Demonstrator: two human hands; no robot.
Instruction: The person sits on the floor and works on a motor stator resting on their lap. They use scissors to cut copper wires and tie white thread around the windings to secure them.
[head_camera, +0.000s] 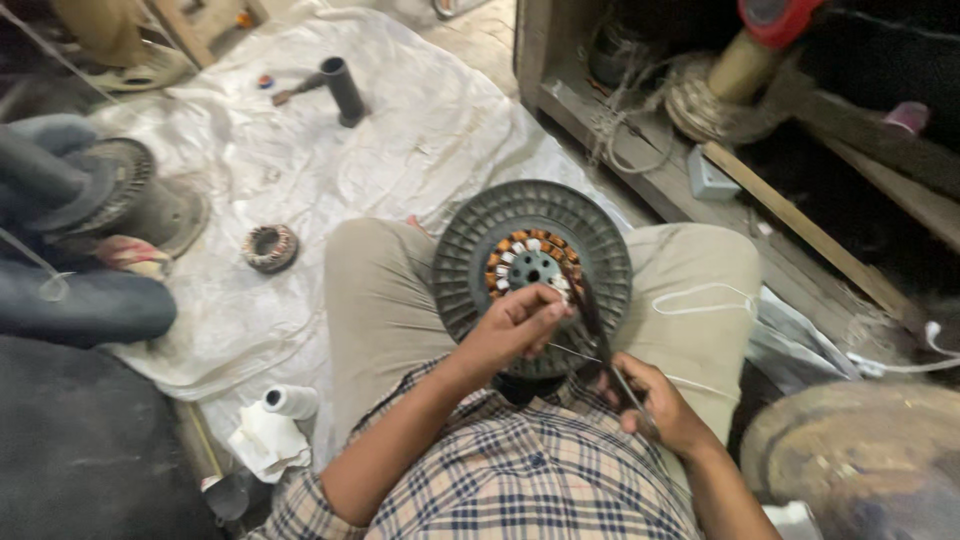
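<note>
On the person's lap rests a ribbed fan motor, heavy and rigid-looking; its copper windings seem delicate. Left hand pinches at the stator; right hand grips a thin tool.

White plastic sheet spread on the floor, bearing a black cylindrical tube standing upright and a small copper-wound stator ring well apart from it; white paper roll at the sheet's near edge; wooden shelf at right with coiled twine
</note>
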